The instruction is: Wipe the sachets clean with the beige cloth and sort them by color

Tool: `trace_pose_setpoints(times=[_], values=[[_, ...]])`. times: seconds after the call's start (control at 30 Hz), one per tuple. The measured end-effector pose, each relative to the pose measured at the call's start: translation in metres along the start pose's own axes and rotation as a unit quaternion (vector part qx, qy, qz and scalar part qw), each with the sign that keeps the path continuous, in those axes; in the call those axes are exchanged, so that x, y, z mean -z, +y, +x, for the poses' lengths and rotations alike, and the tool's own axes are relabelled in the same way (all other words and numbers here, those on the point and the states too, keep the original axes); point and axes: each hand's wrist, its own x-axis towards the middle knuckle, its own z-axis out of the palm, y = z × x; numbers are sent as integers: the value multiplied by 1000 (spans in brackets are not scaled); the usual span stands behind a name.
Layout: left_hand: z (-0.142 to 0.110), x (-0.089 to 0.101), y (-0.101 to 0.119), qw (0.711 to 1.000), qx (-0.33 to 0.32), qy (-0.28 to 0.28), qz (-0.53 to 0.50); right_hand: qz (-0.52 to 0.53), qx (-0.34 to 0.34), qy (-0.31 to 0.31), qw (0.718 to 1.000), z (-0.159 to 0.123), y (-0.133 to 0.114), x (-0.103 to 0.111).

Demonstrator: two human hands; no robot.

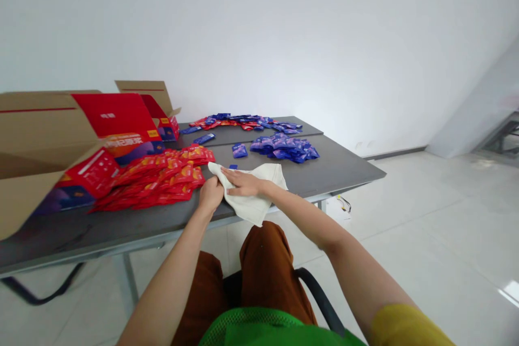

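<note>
A white cloth point(251, 208) lies at the front edge of the table, one corner hanging over toward my knees. My left hand point(211, 194) is closed in a fist at the cloth's left end, gripping its edge. Flat on top of the cloth rests my right hand point(245, 183), fingers stretched out toward the left hand. Just left of my left hand spreads a heap of red packets point(162, 178). Beyond the cloth are a single blue packet point(239, 150) and a pile of blue packets point(284, 147). A small blue piece point(233, 166) pokes out behind the cloth.
Open cardboard boxes with red and blue printing point(121, 119) stand on the left of the grey table point(340, 165). Mixed red and blue packets point(243, 120) lie in a row at the back, near the wall. A black chair armrest point(320, 297) is beside my leg.
</note>
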Motion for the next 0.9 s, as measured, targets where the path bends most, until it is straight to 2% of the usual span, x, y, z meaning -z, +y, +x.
trace_pose_setpoints(times=[0.13, 0.43, 0.53, 0.63, 0.77, 0.83, 0.9], values=[[0, -4, -3, 1000, 3, 1, 9, 16, -22, -7, 1000, 10, 11, 5], [4, -3, -9, 998, -62, -1, -15, 3, -180, 24, 983, 13, 25, 6], [5, -8, -15, 996, -71, 0, -51, -37, -238, 47, 969, 15, 26, 5], [8, -14, -20, 993, -52, 27, -99, -100, -295, 81, 947, 14, 22, 6], [14, -16, -20, 990, -25, 54, -130, -201, -307, 132, 921, -1, 6, 13], [16, -15, -17, 990, -12, 66, -128, -189, -317, 113, 923, -15, -4, 19], [16, -12, -12, 991, -10, 74, -112, -144, -315, 51, 937, -30, -13, 22]])
